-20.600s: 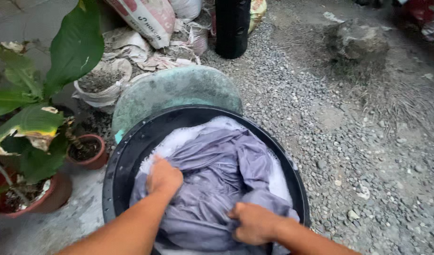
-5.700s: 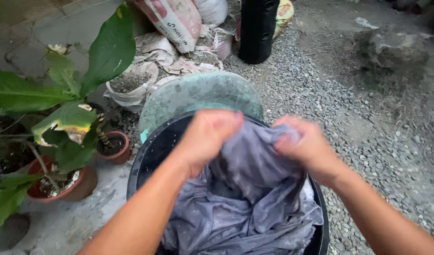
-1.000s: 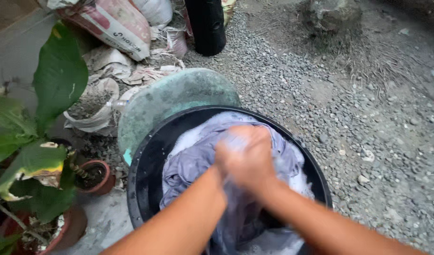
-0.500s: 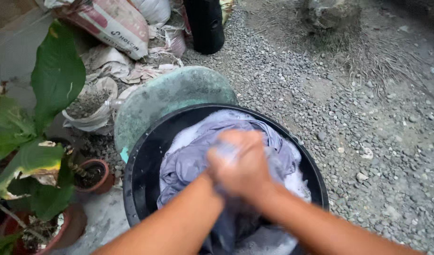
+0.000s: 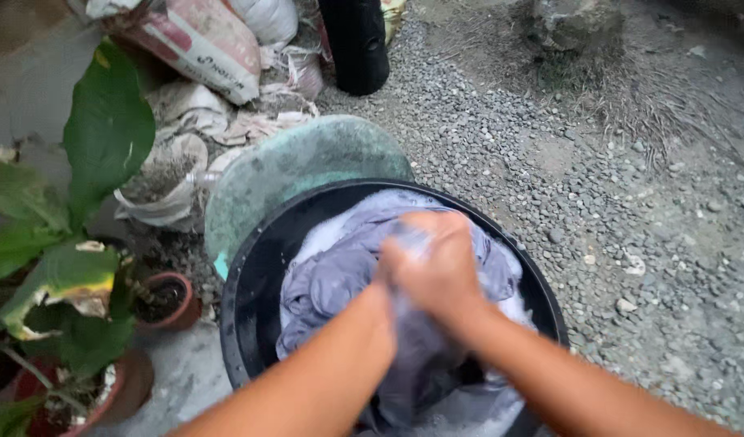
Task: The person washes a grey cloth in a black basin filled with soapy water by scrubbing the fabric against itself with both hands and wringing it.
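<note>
A wet grey-lilac cloth (image 5: pixel 331 279) fills a round black basin (image 5: pixel 255 275) with white suds around it. Both my hands are bunched together over the middle of the basin, gripping a fold of the cloth between them. My right hand (image 5: pixel 445 267) lies on top, blurred by motion. My left hand (image 5: pixel 388 279) is mostly hidden under it, only its wrist and edge showing. My forearms come in from the bottom of the view.
A green round tub (image 5: pixel 299 166) stands behind the basin. Terracotta pots (image 5: pixel 165 301) with large-leafed plants (image 5: pixel 105 133) stand at the left. Cement sacks (image 5: pixel 198 44) and a black cylinder (image 5: pixel 354 40) are at the back. Gravel (image 5: pixel 615 210) covers the ground to the right.
My two hands stay clasped on the cloth and have shifted slightly back and forth, rubbing it over the basin. The view has moved a little.
</note>
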